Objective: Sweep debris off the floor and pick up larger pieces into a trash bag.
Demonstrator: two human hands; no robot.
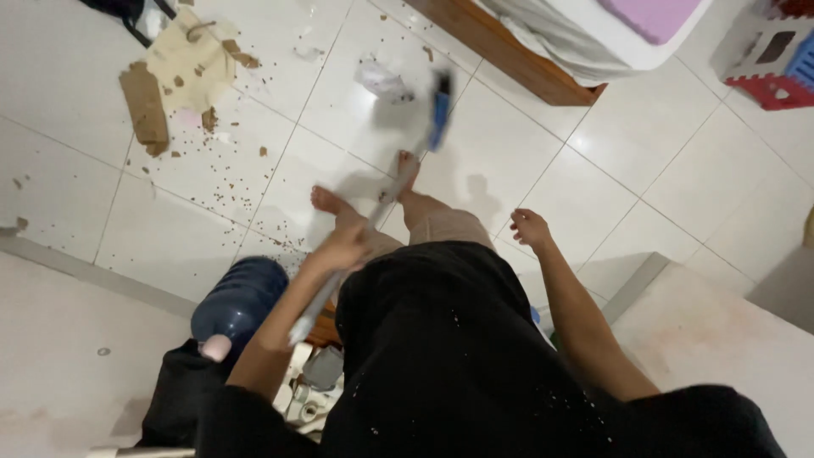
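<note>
My left hand point(343, 248) grips the pale handle of a broom point(373, 212), which runs forward and up to a blurred blue and grey head point(438, 110) over the white tiled floor. My right hand point(530, 227) hangs free at my side, fingers loosely curled, holding nothing. My bare feet point(326, 200) stand on the tiles just behind the broom head. Torn brown cardboard pieces point(146, 106) and a pale paper sheet point(188, 58) lie at the upper left, with many small brown crumbs point(225, 174) scattered around them. A crumpled white scrap point(379, 80) lies near the broom head.
A dark blue water bottle point(240, 297) lies by my left leg, with small white objects point(303, 399) below it. A wooden bed frame point(509, 55) with a white mattress stands at the top right. A red and white plastic stool point(776, 59) sits at the far right. A raised pale step point(712, 331) is at lower right.
</note>
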